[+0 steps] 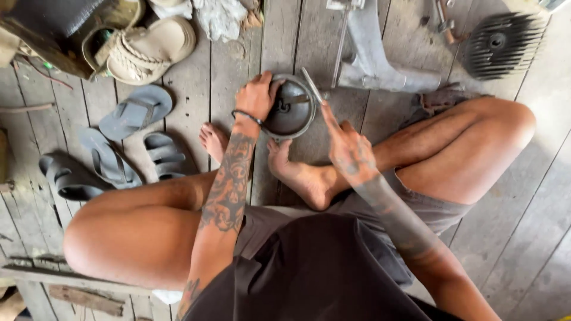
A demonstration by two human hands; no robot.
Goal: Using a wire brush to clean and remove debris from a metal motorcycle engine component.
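1. Dark shirt [315, 267] fills the lower frame; 2 tattooed forearms reach forward over crossed legs.
2. Left hand [257, 96] curls over the rim of the round dark metal cover [290, 108], clasping its left edge; the cover rests on the grey wooden plank floor [238, 65] by the feet.
3. Right hand [348, 148] pinches a thin flat metal blade [311, 85], which slants up-left from the extended fingers, its tip at the cover's upper right rim.

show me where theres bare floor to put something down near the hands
Bare boards lie right of the right knee, toward the lower right corner, and in a strip between the round metal cover under the left hand and the grey sandals. It is crowded top left around the woven sandal and top right by the finned part.
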